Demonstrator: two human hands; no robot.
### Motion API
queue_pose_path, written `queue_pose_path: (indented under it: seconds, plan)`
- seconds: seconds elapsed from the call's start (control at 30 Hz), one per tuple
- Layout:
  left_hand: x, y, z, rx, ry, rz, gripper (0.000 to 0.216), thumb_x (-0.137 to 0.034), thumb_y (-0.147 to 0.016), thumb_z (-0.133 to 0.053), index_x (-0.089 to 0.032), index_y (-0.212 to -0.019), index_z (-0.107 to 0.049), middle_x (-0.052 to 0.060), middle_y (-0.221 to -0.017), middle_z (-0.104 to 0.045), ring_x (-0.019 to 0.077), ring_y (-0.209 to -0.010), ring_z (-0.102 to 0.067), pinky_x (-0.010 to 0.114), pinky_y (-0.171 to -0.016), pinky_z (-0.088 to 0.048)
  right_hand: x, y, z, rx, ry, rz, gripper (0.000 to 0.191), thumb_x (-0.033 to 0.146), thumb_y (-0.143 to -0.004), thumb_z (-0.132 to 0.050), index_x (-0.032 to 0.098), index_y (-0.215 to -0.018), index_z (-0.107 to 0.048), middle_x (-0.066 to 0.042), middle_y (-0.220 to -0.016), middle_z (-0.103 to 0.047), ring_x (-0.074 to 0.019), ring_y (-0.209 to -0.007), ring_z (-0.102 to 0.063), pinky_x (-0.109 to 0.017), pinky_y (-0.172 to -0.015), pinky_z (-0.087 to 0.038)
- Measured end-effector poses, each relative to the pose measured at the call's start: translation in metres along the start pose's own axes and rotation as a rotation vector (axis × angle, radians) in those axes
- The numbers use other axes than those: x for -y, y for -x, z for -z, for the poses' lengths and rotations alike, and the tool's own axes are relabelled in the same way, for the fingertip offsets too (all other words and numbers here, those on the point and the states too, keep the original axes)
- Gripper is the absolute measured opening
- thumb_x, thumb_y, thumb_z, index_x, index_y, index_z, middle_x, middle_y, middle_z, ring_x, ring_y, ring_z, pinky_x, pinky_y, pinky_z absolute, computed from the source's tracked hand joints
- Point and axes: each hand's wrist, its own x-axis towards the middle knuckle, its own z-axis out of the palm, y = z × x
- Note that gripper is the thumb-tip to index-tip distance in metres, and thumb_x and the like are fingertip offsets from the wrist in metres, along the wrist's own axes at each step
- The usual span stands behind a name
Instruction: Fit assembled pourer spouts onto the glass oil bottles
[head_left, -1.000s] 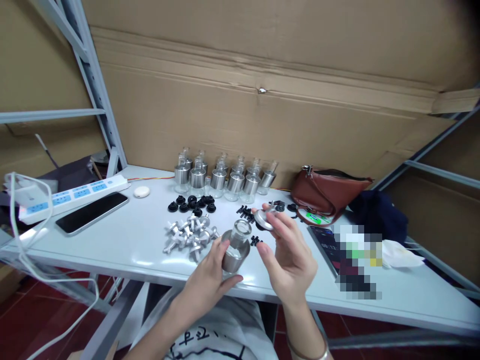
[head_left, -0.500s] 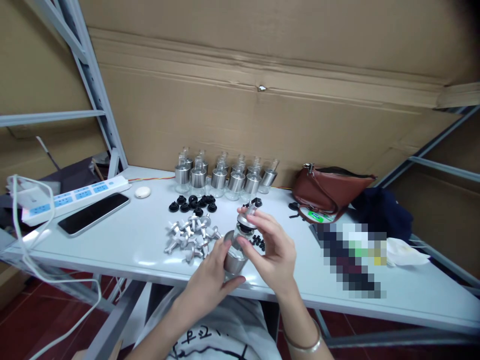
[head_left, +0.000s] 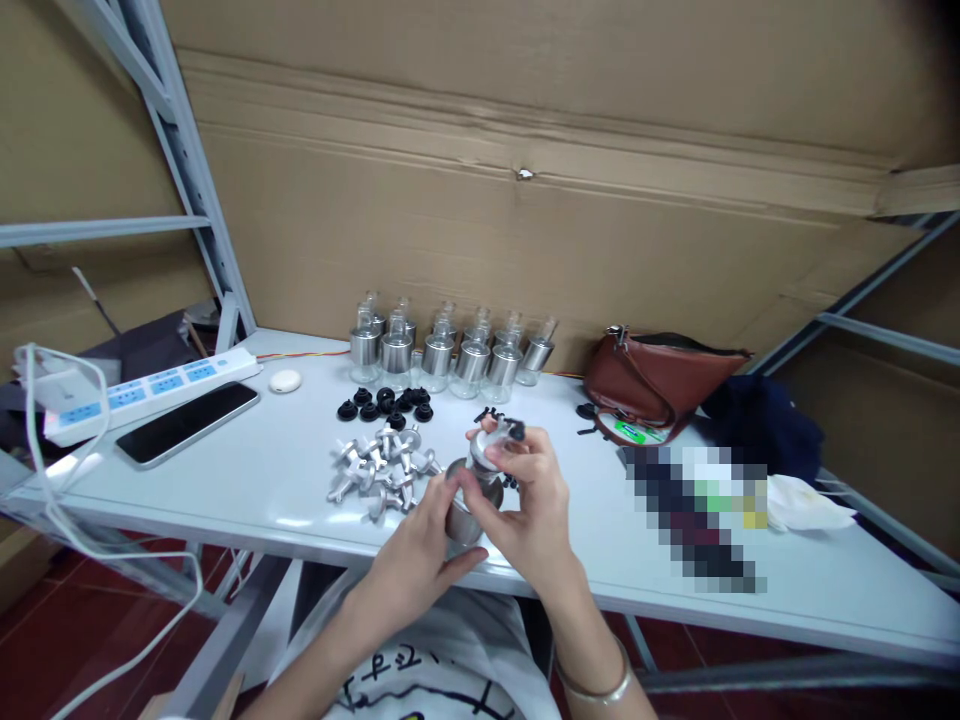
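My left hand is wrapped round the metal base of a small glass-and-metal bottle, held above the near edge of the white table. My right hand is closed over the bottle's top, pressing a silver cap with a black piece onto it. Just left of the bottle lies a heap of several silver caps. Behind it sit several black rubber stoppers. A row of several finished bottles stands along the cardboard at the back.
A black phone, a white power strip and a small white puck lie at the left. A brown leather bag, dark cloth and a blurred-out patch lie at the right. Cardboard walls the back.
My right hand brought the silver cap from beside the bottle down onto its mouth and closed over it. My left hand kept the bottle in place.
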Motion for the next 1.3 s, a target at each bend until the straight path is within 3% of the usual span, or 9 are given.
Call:
queue_pose_path:
  seconds: [0.23,0.47,0.57,0.67,0.8,0.9,1.0,1.17,1.3]
  plan:
    - [-0.004,-0.001,0.003,0.015,0.001,-0.025,0.062,-0.027,-0.084,-0.061,-0.017,-0.135,-0.029,0.02,-0.136,-0.046,0.0326,-0.125,-0.05,0.05,-0.098,-0.048,-0.001,0.006,-0.006,-0.047,0.016,-0.016,0.032,0.004,-0.078,-0.061,0.026,-0.098,-0.049,-0.003,-0.102,-0.05,-0.0198,-0.093,-0.066,-0.034,-0.07,-0.058]
    - [-0.007,-0.001,0.007,0.054,0.016,-0.059,0.071,-0.024,-0.083,-0.063,-0.021,-0.141,-0.022,0.017,-0.14,-0.044,0.0296,-0.125,-0.051,0.047,-0.099,-0.049,-0.003,0.009,-0.008,-0.074,0.004,-0.013,0.031,0.004,-0.078,-0.061,0.026,-0.096,-0.05,-0.003,-0.097,-0.048,-0.0187,-0.092,-0.063,-0.032,-0.066,-0.058]
    - [-0.005,0.0,0.004,0.048,-0.029,-0.089,0.084,-0.025,-0.082,-0.064,-0.023,-0.146,-0.009,0.018,-0.146,-0.039,0.0319,-0.131,-0.045,0.049,-0.101,-0.047,0.001,0.007,-0.001,-0.02,0.022,0.0,0.03,0.004,-0.08,-0.06,0.026,-0.098,-0.051,-0.003,-0.095,-0.049,-0.0181,-0.088,-0.061,-0.032,-0.065,-0.057]
    - [-0.001,0.001,0.001,0.022,-0.081,-0.145,0.101,-0.03,-0.084,-0.063,-0.027,-0.146,0.016,0.021,-0.153,-0.026,0.0343,-0.135,-0.038,0.053,-0.101,-0.045,0.009,-0.006,0.014,0.028,0.071,0.026,0.028,0.007,-0.081,-0.061,0.026,-0.1,-0.054,-0.003,-0.091,-0.051,-0.0187,-0.088,-0.06,-0.032,-0.066,-0.055]
    - [-0.004,0.002,0.003,0.045,-0.056,-0.109,0.098,-0.032,-0.09,-0.055,-0.033,-0.142,0.027,0.019,-0.157,-0.012,0.031,-0.134,-0.042,0.051,-0.101,-0.046,0.01,-0.05,0.045,-0.114,0.27,0.053,0.023,0.014,-0.079,-0.066,0.025,-0.098,-0.06,-0.002,-0.088,-0.049,-0.0174,-0.083,-0.057,-0.031,-0.064,-0.052]
    - [-0.009,0.001,0.009,0.084,-0.022,-0.04,0.082,-0.031,-0.092,-0.051,-0.035,-0.147,0.01,0.013,-0.158,-0.014,0.0261,-0.131,-0.046,0.045,-0.102,-0.047,-0.016,-0.089,0.067,-0.178,0.47,-0.011,0.009,0.022,-0.079,-0.066,0.022,-0.089,-0.065,-0.003,-0.085,-0.047,-0.0177,-0.08,-0.053,-0.03,-0.062,-0.05]
    - [-0.011,-0.001,0.012,0.114,-0.069,-0.035,0.063,-0.029,-0.093,-0.048,-0.031,-0.148,-0.016,0.01,-0.156,-0.021,0.0259,-0.132,-0.045,0.043,-0.102,-0.047,-0.068,-0.111,0.078,-0.158,0.584,-0.086,0.011,0.023,-0.077,-0.065,0.02,-0.087,-0.067,-0.002,-0.084,-0.046,-0.0177,-0.077,-0.053,-0.033,-0.07,-0.049]
    - [-0.011,-0.004,0.012,0.16,-0.153,-0.104,0.044,-0.023,-0.092,-0.047,-0.023,-0.136,-0.042,0.008,-0.136,-0.054,0.0223,-0.125,-0.052,0.042,-0.104,-0.046,-0.158,-0.108,0.077,-0.099,0.672,-0.277,0.014,0.017,-0.076,-0.059,0.016,-0.089,-0.063,-0.006,-0.092,-0.043,-0.0196,-0.082,-0.052,-0.038,-0.084,-0.047]
    - [-0.012,-0.004,0.012,0.148,-0.163,-0.112,0.04,-0.021,-0.091,-0.048,-0.021,-0.132,-0.047,0.009,-0.13,-0.059,0.0211,-0.12,-0.055,0.04,-0.102,-0.048,-0.196,-0.098,0.071,-0.057,0.693,-0.351,0.021,0.012,-0.078,-0.05,0.011,-0.097,-0.059,-0.012,-0.1,-0.042,-0.0226,-0.09,-0.053,-0.041,-0.089,-0.045]
